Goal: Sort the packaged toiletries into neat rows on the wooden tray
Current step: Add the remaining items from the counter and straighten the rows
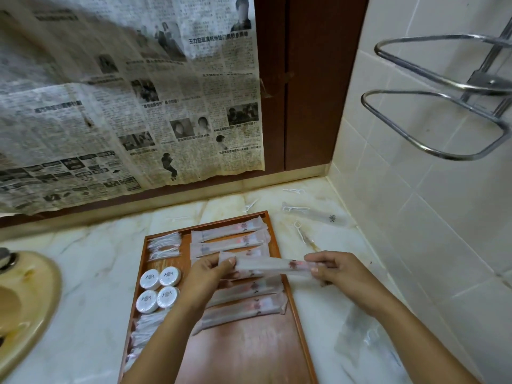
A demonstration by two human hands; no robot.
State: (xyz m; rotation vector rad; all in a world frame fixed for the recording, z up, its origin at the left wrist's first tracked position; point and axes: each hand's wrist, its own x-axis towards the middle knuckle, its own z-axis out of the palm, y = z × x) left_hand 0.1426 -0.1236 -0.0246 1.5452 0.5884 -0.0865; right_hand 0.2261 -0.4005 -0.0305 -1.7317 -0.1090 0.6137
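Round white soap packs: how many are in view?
4, in a two-by-two block at the left side of the wooden tray: far-left, far-right, near-left, near-right. None seem hidden.

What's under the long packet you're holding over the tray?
Under the held packet lies the wooden tray's row of long packets. The left hand, right hand and that packet cover the row's middle, so I cannot tell whether a gap remains.

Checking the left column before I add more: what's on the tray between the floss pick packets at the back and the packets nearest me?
Four round white soap packs in a two-by-two block lie there, seen in the head view.
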